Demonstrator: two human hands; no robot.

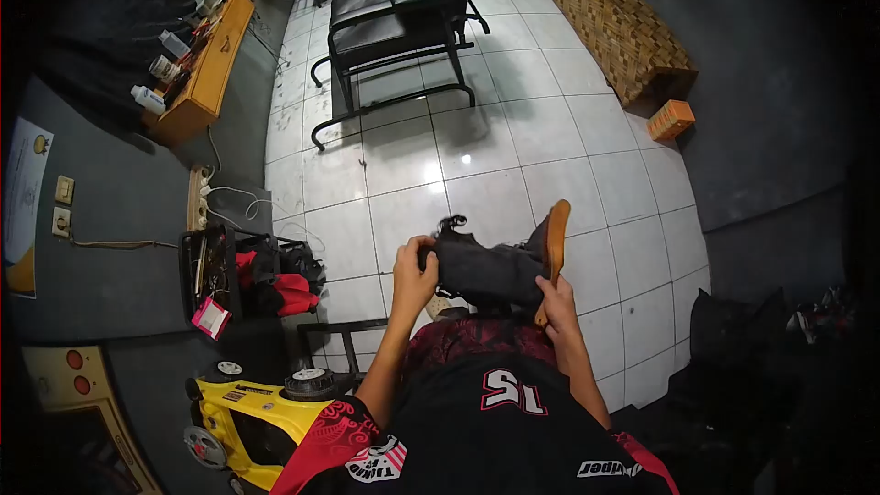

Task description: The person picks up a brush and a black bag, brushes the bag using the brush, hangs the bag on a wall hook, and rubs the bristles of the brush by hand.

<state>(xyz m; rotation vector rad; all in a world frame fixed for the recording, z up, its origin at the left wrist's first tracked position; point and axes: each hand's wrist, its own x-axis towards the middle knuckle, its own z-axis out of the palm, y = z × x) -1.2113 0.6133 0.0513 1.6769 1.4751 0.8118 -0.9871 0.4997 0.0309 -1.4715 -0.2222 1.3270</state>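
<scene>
Fingers of your left hand (415,277) are closed on the left end of a black cloth (486,273), thumb on the near face; those of your right hand (556,301) are wrapped round the handle of a wooden brush (555,238). Whether the right fingertips pinch the cloth too, you cannot tell from this view. The cloth hangs between your hands above your lap, and the brush stands upright at its right end, dark bristles turned toward it and seeming to touch.

If your left grip lies only near the edge, a firm stroke could drag the cloth loose or bunch it. The dark curl (454,221) at the cloth's upper left, strap or loose strands, might snag in the bristles. Anything brushed off would likely scatter on the white tiles (495,192) beyond the cloth.

Past the cloth stands a black barber chair (394,27); its tubular base would block a straight walk forward. Left of the cloth are a black crate (189,266), a pink packet (212,318) and trailing white cords (252,202) that could catch a foot. Nearer you, left of the cloth, sits a yellow wheeled frame (275,412), crowding your left elbow. Far right of the cloth rests an orange box (670,119).
</scene>
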